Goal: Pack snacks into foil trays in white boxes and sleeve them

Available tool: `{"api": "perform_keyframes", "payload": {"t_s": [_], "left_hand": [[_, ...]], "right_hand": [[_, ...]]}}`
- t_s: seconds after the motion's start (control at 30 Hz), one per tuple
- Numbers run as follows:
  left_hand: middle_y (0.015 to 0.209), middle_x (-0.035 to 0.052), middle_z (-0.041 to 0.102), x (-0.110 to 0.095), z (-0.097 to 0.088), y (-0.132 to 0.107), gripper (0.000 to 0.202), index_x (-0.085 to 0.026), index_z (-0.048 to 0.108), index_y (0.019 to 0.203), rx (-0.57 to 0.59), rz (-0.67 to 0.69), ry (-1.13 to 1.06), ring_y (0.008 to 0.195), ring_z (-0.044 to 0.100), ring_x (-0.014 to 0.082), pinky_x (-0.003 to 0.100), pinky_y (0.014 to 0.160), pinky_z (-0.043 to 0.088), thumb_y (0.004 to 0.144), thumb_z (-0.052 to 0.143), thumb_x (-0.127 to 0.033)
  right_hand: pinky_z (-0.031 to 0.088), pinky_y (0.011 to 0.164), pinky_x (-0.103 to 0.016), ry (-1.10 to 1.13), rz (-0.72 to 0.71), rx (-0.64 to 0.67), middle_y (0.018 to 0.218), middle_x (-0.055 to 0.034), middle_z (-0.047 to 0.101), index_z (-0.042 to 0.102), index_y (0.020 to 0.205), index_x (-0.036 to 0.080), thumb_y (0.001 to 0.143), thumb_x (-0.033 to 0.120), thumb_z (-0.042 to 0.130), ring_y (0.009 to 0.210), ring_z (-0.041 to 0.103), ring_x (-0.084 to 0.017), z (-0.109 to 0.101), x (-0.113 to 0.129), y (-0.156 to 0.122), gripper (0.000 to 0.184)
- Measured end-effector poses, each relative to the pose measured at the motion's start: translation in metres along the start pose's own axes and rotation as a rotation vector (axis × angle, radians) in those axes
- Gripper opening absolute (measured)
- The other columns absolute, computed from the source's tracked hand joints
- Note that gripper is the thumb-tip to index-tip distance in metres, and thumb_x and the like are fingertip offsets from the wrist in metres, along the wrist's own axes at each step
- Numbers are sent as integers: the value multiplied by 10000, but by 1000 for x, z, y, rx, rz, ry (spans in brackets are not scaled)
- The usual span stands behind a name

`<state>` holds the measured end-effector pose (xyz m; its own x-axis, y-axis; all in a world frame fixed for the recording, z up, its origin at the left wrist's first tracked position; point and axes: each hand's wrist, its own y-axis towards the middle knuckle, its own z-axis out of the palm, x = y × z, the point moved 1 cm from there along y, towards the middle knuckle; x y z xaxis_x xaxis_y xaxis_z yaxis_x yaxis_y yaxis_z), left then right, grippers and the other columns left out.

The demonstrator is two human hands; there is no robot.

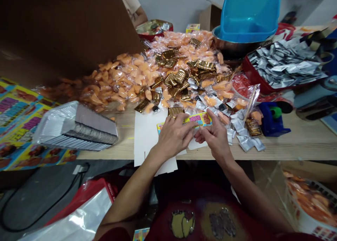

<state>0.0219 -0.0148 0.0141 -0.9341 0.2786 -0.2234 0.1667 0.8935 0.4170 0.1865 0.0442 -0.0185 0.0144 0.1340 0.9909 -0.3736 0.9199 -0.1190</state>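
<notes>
A small printed carton, yellow and blue with pink lettering, lies at the table's front edge between my hands. My left hand rests over its left part, fingers bent and pressed on it. At the right end, my right hand grips it, thumb along the edge and the other fingers curled in front. White card lies under and left of my left hand, reaching past the table edge. Just behind the carton are gold sachets and silver sachets.
Orange pieces in clear wrappers are heaped behind. Stacked clear trays stand left, beside printed cartons. To the right are a blue tape dispenser, a red tray of silver sachets and a blue basin. A person's arm shows behind.
</notes>
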Motion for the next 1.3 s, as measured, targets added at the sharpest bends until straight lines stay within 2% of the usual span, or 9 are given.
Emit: {"api": "perform_keyframes", "payload": {"t_s": [0.23, 0.5, 0.57, 0.63, 0.77, 0.83, 0.9, 1.07, 1.3], "left_hand": [[1081, 54, 689, 3, 3, 32, 252, -209, 729, 998, 55, -221, -175, 958, 673, 220, 366, 831, 494, 989, 704, -460], [930, 17, 650, 11, 8, 47, 227, -207, 605, 877, 59, -118, -172, 829, 627, 192, 310, 727, 440, 966, 728, -376], [901, 12, 637, 13, 11, 47, 234, -210, 582, 878, 28, -82, -132, 831, 627, 197, 310, 719, 427, 973, 708, -383], [921, 21, 646, 15, 15, 45, 220, -211, 590, 916, -7, -51, -87, 841, 635, 206, 319, 719, 434, 997, 666, -402], [1098, 69, 688, 12, 19, 40, 250, -235, 672, 1196, -80, 43, 42, 920, 666, 240, 357, 764, 486, 1039, 608, -419], [1146, 89, 683, 9, 20, 37, 307, -279, 673, 1324, -88, 99, 125, 928, 670, 254, 373, 758, 497, 1047, 606, -392], [1168, 107, 672, 7, 20, 35, 331, -313, 673, 1368, -93, 133, 180, 922, 672, 268, 386, 740, 503, 1046, 610, -358], [1274, 142, 638, 7, 22, 30, 339, -350, 688, 1364, -86, 155, 211, 1032, 675, 315, 425, 772, 528, 1040, 601, -300], [1256, 118, 638, 5, 26, 24, 354, -380, 714, 1345, -78, 127, 226, 1072, 643, 281, 402, 819, 529, 1013, 647, -277]], "right_hand": [[618, 648, -356, 95, -91, 3, 710, 47, 716, 150, 1709, 186, 886, 335, 651, 586, 672, -170, 5, -10, 6, 975], [622, 675, -333, 71, -125, 63, 800, 36, 746, 72, 1715, 239, 894, 323, 619, 649, 707, -165, 2, -22, 9, 990], [599, 626, -300, -2, -121, 62, 903, 6, 771, 147, 1703, 256, 899, 325, 607, 661, 727, -160, -21, -25, 12, 929], [575, 600, -287, -138, -124, -30, 982, -30, 772, 364, 1622, 245, 913, 333, 584, 648, 719, -154, -65, -20, 15, 748], [576, 754, -338, -621, -173, -586, 1079, -113, 738, 690, 1276, 174, 900, 292, 589, 793, 697, -194, -197, 4, 17, 406], [568, 815, -349, -767, 10, -760, 1080, -145, 727, 732, 1167, 152, 870, 239, 615, 857, 693, -216, -257, 10, 20, 331], [566, 738, -335, -732, 201, -749, 932, -131, 733, 755, 1028, 133, 859, 233, 634, 752, 687, -208, -296, 7, 26, 231], [535, 522, -292, -514, 327, -641, 723, -62, 718, 729, 871, 144, 834, 288, 651, 558, 671, -196, -315, -5, 37, 168], [629, 604, -326, -276, 150, -512, 727, -33, 711, 667, 722, 199, 632, 459, 850, 632, 705, -208, -323, -15, 17, 330]]}}
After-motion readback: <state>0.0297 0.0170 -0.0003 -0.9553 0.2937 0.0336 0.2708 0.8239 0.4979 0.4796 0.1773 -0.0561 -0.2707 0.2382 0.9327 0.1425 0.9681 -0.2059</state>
